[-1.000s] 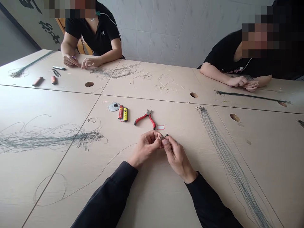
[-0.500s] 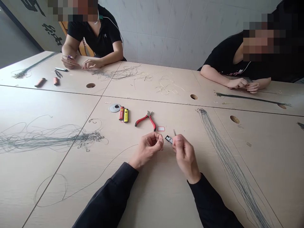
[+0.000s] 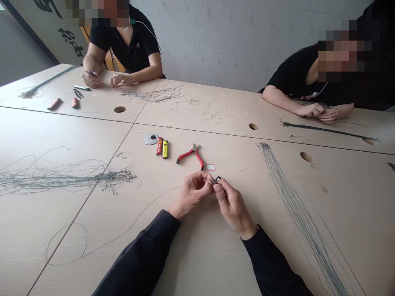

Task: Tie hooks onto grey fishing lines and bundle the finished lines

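My left hand (image 3: 193,191) is closed in a pinch at the middle of the table. A thin fishing line (image 3: 145,211) runs from it to a loop on the left; the end in the fingers is too small to make out. My right hand (image 3: 233,205) pinches a small thin grey metal piece (image 3: 212,181), its tip at my left fingertips. Just beyond the right fingers lies a small black-and-white item (image 3: 218,178), mostly hidden. Red-handled pliers (image 3: 193,154), jaws apart, lie a little farther off, beside a small red-edged white label (image 3: 210,167).
A red lighter (image 3: 159,146) and a yellow lighter (image 3: 165,149) lie by a grey cable-hole cover (image 3: 150,139). Bundles of hooked lines lie left (image 3: 77,177) and right (image 3: 296,205). Across the table, two people in black work with their hands among more lines.
My right hand has moved left and slightly inward, bringing the thin metal piece to my left fingertips. The left hand keeps its pinch. The view has shifted slightly.
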